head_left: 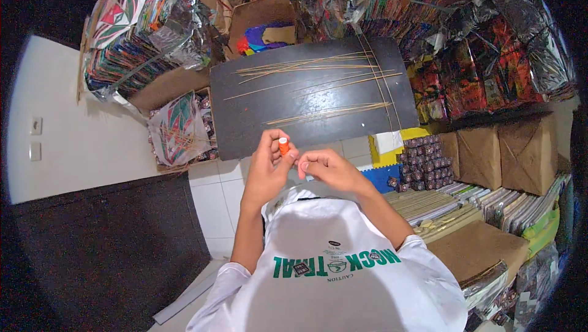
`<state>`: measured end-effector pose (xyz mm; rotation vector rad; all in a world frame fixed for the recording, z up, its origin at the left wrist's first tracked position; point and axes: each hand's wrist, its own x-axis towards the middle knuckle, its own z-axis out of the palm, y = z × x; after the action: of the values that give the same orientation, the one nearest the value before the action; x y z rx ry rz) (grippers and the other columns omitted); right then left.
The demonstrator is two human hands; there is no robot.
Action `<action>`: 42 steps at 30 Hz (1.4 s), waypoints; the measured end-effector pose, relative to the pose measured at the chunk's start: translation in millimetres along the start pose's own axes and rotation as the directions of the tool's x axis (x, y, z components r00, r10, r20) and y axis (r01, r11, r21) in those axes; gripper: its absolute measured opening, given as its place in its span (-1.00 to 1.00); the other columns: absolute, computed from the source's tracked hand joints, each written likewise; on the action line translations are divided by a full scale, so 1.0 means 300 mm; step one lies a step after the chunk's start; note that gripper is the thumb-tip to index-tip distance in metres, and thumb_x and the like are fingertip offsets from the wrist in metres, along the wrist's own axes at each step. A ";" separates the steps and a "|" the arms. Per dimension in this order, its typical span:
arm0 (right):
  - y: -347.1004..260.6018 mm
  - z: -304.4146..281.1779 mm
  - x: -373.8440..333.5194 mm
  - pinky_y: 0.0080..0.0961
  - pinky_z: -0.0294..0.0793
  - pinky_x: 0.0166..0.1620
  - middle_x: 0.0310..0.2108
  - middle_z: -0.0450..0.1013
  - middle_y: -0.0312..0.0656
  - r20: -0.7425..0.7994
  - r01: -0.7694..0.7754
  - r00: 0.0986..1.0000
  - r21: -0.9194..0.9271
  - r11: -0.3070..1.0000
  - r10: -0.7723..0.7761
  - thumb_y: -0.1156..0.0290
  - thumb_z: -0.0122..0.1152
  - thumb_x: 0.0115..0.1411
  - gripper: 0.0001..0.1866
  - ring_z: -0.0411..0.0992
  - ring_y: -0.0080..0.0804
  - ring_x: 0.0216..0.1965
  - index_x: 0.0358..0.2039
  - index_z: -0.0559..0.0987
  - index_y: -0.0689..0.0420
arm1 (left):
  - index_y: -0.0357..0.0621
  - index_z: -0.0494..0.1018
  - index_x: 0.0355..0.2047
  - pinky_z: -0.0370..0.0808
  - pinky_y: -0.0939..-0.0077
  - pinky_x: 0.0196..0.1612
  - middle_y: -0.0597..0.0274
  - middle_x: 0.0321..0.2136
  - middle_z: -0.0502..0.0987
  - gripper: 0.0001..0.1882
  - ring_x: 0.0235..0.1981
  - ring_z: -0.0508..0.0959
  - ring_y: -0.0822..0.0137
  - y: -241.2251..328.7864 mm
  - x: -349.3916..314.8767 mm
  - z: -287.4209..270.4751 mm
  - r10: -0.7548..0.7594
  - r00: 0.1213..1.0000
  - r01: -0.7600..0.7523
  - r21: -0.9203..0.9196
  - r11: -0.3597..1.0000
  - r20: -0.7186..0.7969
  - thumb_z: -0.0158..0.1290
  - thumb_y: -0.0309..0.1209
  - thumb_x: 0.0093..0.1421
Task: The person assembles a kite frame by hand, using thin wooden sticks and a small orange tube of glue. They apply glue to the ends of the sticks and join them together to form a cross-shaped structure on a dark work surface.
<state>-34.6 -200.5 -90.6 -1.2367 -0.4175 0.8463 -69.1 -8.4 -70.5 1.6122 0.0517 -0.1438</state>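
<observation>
My left hand (267,163) is closed around a small orange thread spool (284,147) with a white end, held upright between thumb and fingers in front of my chest. Close beside it, my right hand (331,170) has its thumb and forefinger pinched together. Whatever lies in that pinch, if anything, is too small to make out. Just beyond both hands stands a dark table (239,125). Thin bamboo sticks (306,67) lie loosely across its far half, and a narrower bundle of sticks (331,113) lies nearer me.
At the left rise stacked kites (138,56) in clear wrapping, above an open box holding a patterned kite (176,128). Small dark packets (425,163) are piled right of the table, near brown wrapped parcels (481,154) and flat stacks (444,212). Plastic-wrapped bundles (490,65) line the far right.
</observation>
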 end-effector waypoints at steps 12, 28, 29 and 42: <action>0.028 -0.004 -0.009 -0.70 0.13 -0.44 -0.46 0.35 -0.50 -0.025 -0.078 0.997 0.029 0.996 0.079 0.25 0.05 0.45 -0.77 0.18 -0.75 -0.48 -0.28 0.57 0.10 | -0.21 0.37 -0.02 0.33 0.52 -0.34 0.41 -0.43 0.31 -0.82 -0.39 0.28 0.57 -0.024 -0.001 -0.060 -0.051 0.987 0.062 -0.066 0.996 0.150 -0.03 -0.44 0.43; 0.050 -0.024 0.007 -0.65 0.29 -0.23 -0.39 0.37 -0.44 -0.048 -0.065 0.997 0.007 0.998 0.065 0.29 0.02 0.46 -0.76 0.24 -0.66 -0.35 -0.27 0.57 0.15 | -0.20 0.40 -0.01 0.32 0.58 -0.34 0.42 -0.41 0.35 -0.82 -0.40 0.29 0.56 -0.014 0.040 -0.041 -0.072 0.991 0.048 0.201 0.978 0.113 0.00 -0.45 0.43; 0.046 -0.029 0.009 -0.65 0.30 -0.22 -0.38 0.37 -0.44 -0.049 -0.066 0.997 0.004 0.998 0.067 0.30 0.02 0.46 -0.76 0.25 -0.66 -0.34 -0.27 0.57 0.15 | -0.20 0.40 -0.01 0.32 0.58 -0.34 0.42 -0.41 0.34 -0.82 -0.39 0.29 0.56 -0.020 0.045 -0.042 -0.082 0.990 0.058 0.193 0.979 0.118 0.01 -0.45 0.43; 0.007 -0.087 0.024 -0.66 0.07 -0.46 -0.55 0.20 -0.55 0.025 -0.239 0.971 0.181 0.954 0.238 0.20 0.07 0.45 -0.72 0.10 -0.75 -0.53 -0.32 0.57 0.10 | -0.26 0.44 -0.10 0.35 0.57 -0.40 0.38 -0.52 0.40 -0.79 -0.51 0.33 0.56 -0.056 0.116 -0.031 -0.084 0.994 0.080 0.055 0.995 0.069 0.08 -0.36 0.41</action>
<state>-12.7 -211.9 -101.7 -1.1284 -0.1883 1.0684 -36.2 -0.2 -91.0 1.6565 0.0596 -0.2678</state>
